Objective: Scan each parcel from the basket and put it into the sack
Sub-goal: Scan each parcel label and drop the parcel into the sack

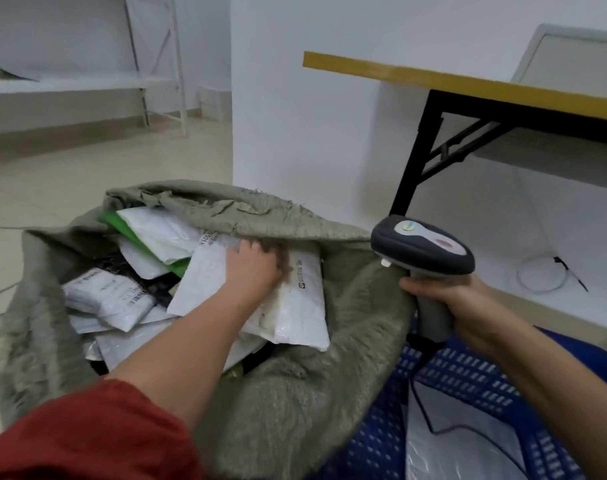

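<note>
An open grey-green woven sack (295,393) fills the lower middle, holding several white and green mailer parcels. My left hand (252,270) reaches into its mouth and lies flat on a white parcel (295,306) on top of the pile; whether the fingers grip it I cannot tell. My right hand (458,306) is closed around the handle of a dark grey barcode scanner (423,249), held above the sack's right rim. At the lower right is the blue perforated basket (468,372) with a white parcel (461,441) in it.
A yellow-topped folding table (468,83) with black legs stands at the right against a white wall. A coiled white cable (541,273) lies on the floor under it. White metal shelving (87,81) stands at the back left on beige tiles.
</note>
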